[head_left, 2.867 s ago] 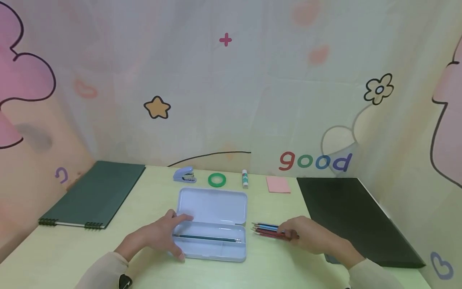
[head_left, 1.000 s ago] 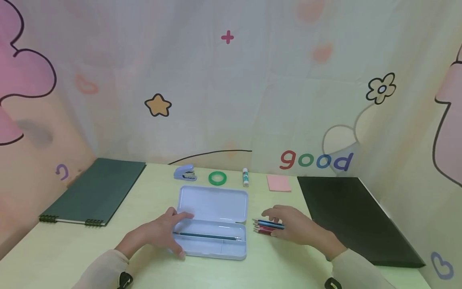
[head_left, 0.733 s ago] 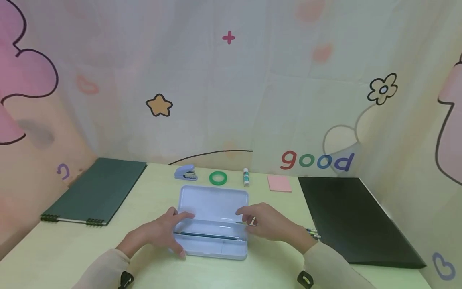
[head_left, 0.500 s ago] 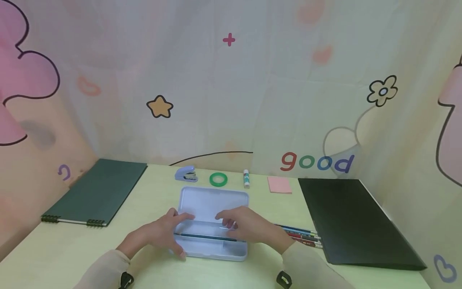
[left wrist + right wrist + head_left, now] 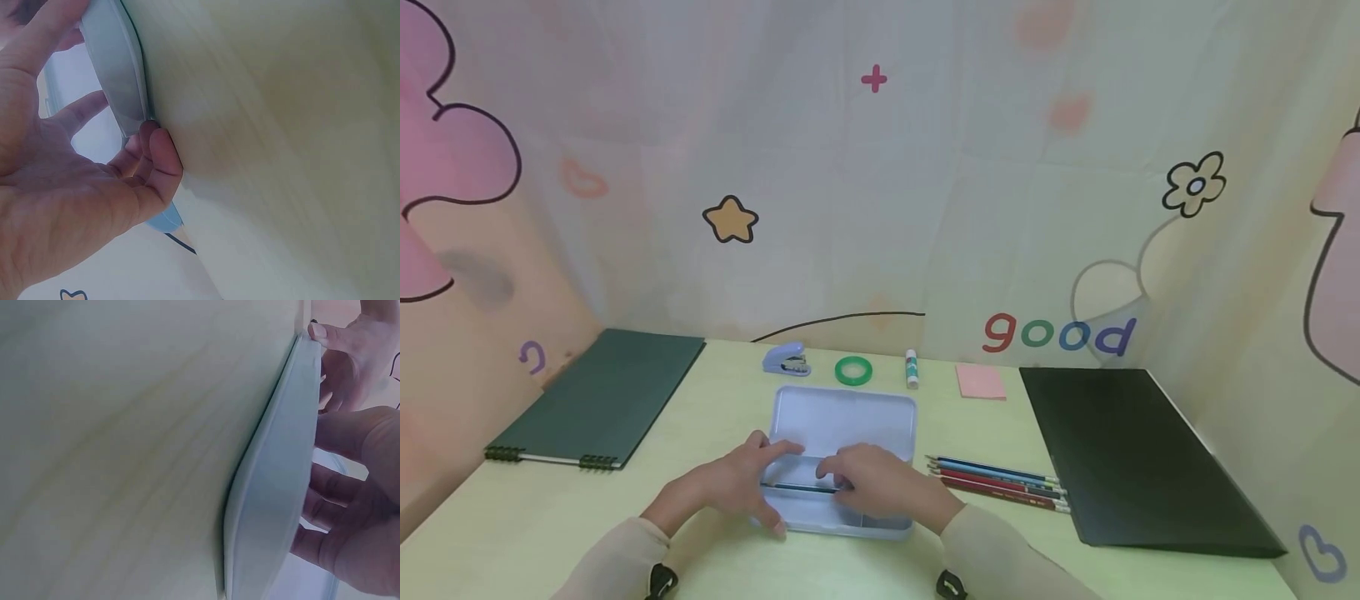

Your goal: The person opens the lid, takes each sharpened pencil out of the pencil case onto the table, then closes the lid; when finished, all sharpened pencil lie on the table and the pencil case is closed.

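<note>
A light blue pencil case (image 5: 820, 521) lies with its lid raised back on the table. My left hand (image 5: 741, 483) grips its left end, the thumb at the front edge and the index finger by the hinge. In the left wrist view, other fingers curl against the case's end wall. A dark green pencil (image 5: 801, 487) lies lengthwise inside. Over its right part is my right hand (image 5: 876, 483), fingers bent down into the case. The case wall hides those fingertips in the right wrist view, so a pinch cannot be made out. Several pencils (image 5: 1000, 483) lie to the right.
Behind the case stand a purple stapler (image 5: 787, 360), a green tape roll (image 5: 853, 371), a glue stick (image 5: 912, 369) and pink sticky notes (image 5: 981, 382). A green spiral notebook (image 5: 602, 400) lies left, a black folder (image 5: 1142, 458) right.
My right hand has released the bundle of pencils onto the table and moved left over the pencil in the case. My left hand has stayed on the case.
</note>
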Motion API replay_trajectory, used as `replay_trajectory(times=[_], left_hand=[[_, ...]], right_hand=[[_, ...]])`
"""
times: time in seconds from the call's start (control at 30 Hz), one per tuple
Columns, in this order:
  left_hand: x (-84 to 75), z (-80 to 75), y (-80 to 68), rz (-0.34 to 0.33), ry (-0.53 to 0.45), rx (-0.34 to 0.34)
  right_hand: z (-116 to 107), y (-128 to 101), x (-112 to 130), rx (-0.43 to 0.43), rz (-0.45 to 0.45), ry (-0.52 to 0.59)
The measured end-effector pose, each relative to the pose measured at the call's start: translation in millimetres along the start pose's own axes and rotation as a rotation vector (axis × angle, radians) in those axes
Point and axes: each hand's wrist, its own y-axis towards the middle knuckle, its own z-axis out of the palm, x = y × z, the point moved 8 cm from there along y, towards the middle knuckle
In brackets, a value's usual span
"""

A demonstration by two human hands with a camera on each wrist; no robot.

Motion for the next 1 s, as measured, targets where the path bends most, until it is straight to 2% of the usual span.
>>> replay_trajectory(times=[0.3, 0.67, 1.0], left_hand=[[2.8, 0.8, -0.3, -0.029, -0.004, 0.005], [2.0, -0.7, 0.4, 0.002, -0.005, 0.002], [0.1, -0.5, -0.4, -0.008, -0.005, 0.000]], right_hand=[[3.1, 5.4, -3.0, 0.070, 0.010, 0.158], [1.3, 11.5, 0.3, 0.139, -0.006, 0.138], [-17.2, 1.8, 7.1, 0.141, -0.038, 0.063]])
